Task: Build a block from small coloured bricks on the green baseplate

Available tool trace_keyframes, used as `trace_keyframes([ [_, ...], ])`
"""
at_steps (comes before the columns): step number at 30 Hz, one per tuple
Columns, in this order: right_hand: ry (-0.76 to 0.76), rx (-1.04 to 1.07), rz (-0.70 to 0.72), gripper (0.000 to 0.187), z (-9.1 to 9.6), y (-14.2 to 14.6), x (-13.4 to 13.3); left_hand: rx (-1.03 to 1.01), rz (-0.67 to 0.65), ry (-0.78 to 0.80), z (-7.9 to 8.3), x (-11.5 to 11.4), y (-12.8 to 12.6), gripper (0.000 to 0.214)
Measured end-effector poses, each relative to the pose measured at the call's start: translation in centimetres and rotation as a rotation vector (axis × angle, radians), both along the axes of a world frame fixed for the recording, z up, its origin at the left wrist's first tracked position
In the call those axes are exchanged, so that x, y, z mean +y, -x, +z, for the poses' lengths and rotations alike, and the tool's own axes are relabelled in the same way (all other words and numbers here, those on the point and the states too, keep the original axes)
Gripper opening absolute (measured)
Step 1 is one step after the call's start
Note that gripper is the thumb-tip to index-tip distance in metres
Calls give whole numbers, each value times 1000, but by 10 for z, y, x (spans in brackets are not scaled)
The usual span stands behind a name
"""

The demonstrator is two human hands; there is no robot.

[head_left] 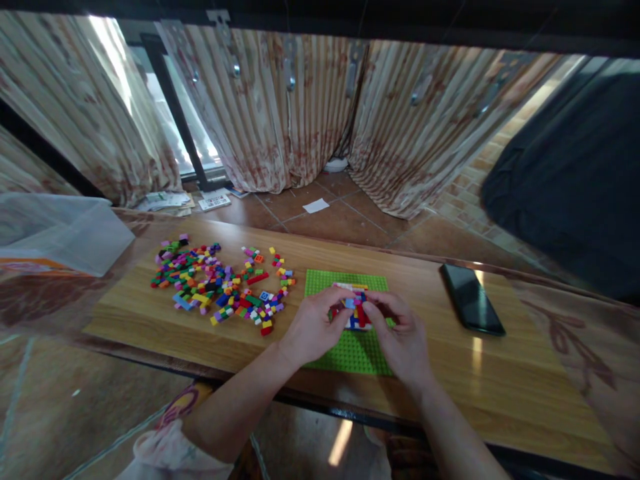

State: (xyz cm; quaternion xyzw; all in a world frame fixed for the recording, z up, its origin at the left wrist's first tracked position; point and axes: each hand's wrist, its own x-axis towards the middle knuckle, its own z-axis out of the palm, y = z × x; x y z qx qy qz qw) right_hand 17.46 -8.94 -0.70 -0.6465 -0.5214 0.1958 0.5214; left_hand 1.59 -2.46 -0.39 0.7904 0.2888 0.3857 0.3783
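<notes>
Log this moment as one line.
left hand: pinching brick build | right hand: pinching brick build | brick build: over green baseplate | loose bricks: left of baseplate

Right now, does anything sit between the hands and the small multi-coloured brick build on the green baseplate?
Nothing visible: the left hand and right hand both grip the small multi-coloured brick build on the green studded plastic baseplate.

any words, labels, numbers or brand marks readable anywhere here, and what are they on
None can be read.
Sheet on the floor: barcode-like marks, too small and blurred.
Papers beside it: print blurred.
Plastic bag: orange band, no legible text.
Phone: screen dark, no mark visible.
Brick build held by left hand and right hand: no lettering seen.
</notes>
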Motion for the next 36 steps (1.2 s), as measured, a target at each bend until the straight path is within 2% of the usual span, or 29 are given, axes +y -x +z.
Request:
trace_keyframes([
  [3,-69,-18,97,18,3,5,-1,-34,-35,71,1,-1,0,23],
  [6,-75,7,99,13,4,9,0,-60,-53,147,4,-4,-1,21],
  [10,-22,205,41,12,8,1,-2,-73,-69,181,9,-5,-2,15],
  [14,-45,413,-96,15,13,-26,-6,-67,-55,172,10,3,4,12],
  [17,122,346,-91,22,13,-41,-11,-48,24,172,7,11,8,12],
  [20,227,336,-31,24,8,-41,-13,-21,96,145,4,15,9,12],
  [25,276,250,46,22,-5,-29,-9,12,94,104,5,13,8,14],
  [28,296,174,47,22,-7,-27,-8,22,92,94,6,11,7,15],
  [36,291,140,33,24,-9,-24,-4,16,79,126,6,10,8,17],
])
